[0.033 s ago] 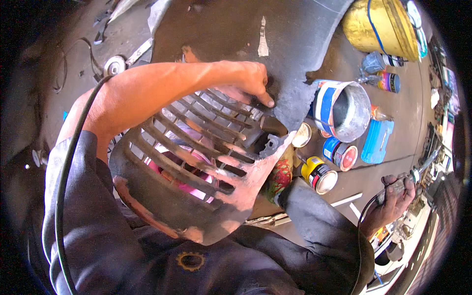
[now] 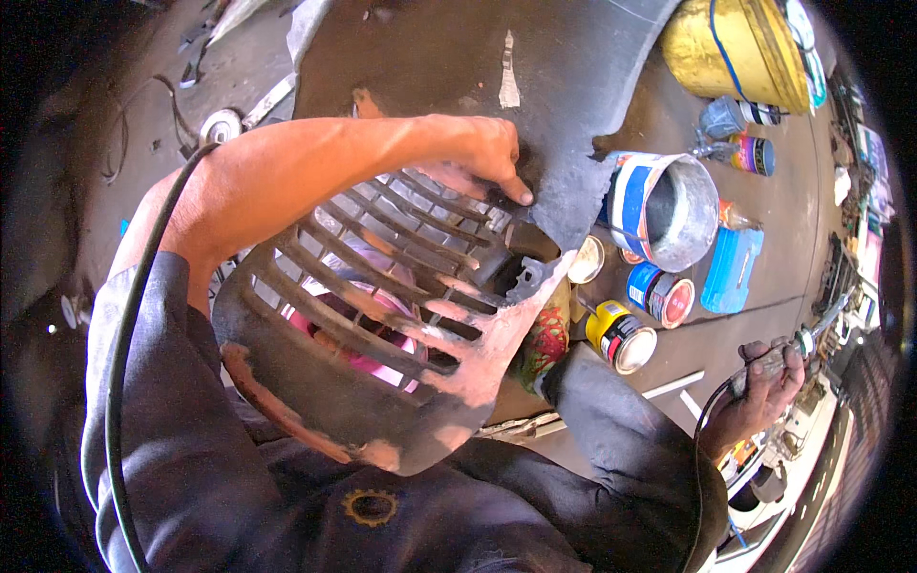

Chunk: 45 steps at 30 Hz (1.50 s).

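A dark car bumper panel (image 2: 573, 196) with a slatted grille section and pinkish filler patches lies across my lap and stretches away from me. My left hand (image 2: 495, 162) grips it above the slats, fingers curled and thumb pressed on the dark surface. Far to the right, my right hand (image 2: 764, 387) is wrapped round a grey, corded hand tool (image 2: 761, 364). A pale collar and a thin metal end stick out beyond the fingers. The tool is well apart from the bumper, and its exact kind is hard to make out.
Right of the bumper stand an open metal bucket (image 2: 678, 212), a yellow can (image 2: 619, 336), a blue-and-red can (image 2: 661, 296) and a blue case (image 2: 734, 270). A yellow tub (image 2: 735, 53) sits farther back. A black cable (image 2: 119, 382) runs over my left arm.
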Each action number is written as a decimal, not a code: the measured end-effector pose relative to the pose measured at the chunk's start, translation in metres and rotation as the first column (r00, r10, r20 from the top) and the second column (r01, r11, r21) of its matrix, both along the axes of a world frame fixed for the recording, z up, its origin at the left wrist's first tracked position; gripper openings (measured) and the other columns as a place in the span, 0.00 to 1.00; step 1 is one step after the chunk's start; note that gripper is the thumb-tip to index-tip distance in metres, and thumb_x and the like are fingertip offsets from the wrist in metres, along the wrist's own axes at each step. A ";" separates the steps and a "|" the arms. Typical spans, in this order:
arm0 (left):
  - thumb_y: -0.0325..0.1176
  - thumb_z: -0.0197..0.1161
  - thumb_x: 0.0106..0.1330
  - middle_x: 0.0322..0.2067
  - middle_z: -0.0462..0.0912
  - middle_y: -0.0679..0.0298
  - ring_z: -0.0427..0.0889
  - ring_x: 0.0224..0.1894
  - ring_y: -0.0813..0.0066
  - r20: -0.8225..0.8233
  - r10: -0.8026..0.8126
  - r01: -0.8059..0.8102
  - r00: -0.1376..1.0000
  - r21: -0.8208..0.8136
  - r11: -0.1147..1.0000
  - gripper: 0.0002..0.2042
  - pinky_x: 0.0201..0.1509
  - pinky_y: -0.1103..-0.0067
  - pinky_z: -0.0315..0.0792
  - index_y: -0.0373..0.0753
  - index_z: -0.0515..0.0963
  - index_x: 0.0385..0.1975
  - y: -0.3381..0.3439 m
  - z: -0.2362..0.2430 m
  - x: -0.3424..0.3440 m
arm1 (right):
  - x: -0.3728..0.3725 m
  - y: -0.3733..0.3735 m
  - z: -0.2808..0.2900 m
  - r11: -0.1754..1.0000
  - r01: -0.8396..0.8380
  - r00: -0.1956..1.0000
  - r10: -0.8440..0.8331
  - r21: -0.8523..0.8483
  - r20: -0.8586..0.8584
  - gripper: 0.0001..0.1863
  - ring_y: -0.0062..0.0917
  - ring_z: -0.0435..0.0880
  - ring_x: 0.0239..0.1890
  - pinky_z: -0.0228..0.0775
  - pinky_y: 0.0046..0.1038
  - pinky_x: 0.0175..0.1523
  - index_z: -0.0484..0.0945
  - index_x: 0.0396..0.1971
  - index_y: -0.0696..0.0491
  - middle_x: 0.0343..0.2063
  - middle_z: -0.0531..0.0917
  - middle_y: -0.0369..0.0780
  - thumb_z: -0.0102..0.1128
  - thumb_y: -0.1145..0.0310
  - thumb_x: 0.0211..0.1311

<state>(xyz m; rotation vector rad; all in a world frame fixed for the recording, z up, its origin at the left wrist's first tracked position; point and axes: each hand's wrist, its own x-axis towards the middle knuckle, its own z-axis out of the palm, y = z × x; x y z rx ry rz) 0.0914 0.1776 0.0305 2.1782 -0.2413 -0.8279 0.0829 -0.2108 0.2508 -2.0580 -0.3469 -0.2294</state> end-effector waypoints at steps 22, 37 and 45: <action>0.36 0.58 0.61 0.42 0.84 0.51 0.83 0.44 0.62 0.221 -0.034 0.102 0.975 -0.303 0.947 0.18 0.52 0.71 0.74 0.30 0.80 0.47 0.066 0.055 -0.025 | -0.041 0.035 -0.024 0.981 -0.114 0.985 0.132 0.157 -0.110 0.26 0.26 0.76 0.43 0.72 0.28 0.48 0.67 0.55 0.59 0.47 0.73 0.44 0.61 0.75 0.54; 0.29 0.53 0.63 0.59 0.76 0.52 0.75 0.59 0.56 0.335 -0.294 0.343 0.895 -0.098 0.934 0.24 0.64 0.70 0.67 0.43 0.72 0.62 0.011 0.037 -0.026 | -0.068 0.029 -0.021 0.955 -0.203 0.975 0.219 0.215 -0.051 0.27 0.28 0.77 0.41 0.75 0.31 0.44 0.68 0.55 0.59 0.46 0.73 0.46 0.62 0.75 0.54; 0.27 0.51 0.64 0.59 0.75 0.52 0.73 0.62 0.58 0.329 -0.295 0.356 0.897 -0.145 0.923 0.23 0.67 0.70 0.65 0.41 0.72 0.61 0.007 0.017 -0.020 | -0.068 0.026 -0.027 0.964 -0.189 0.979 0.200 0.184 -0.042 0.28 0.29 0.79 0.36 0.75 0.31 0.41 0.67 0.56 0.59 0.45 0.73 0.46 0.63 0.72 0.54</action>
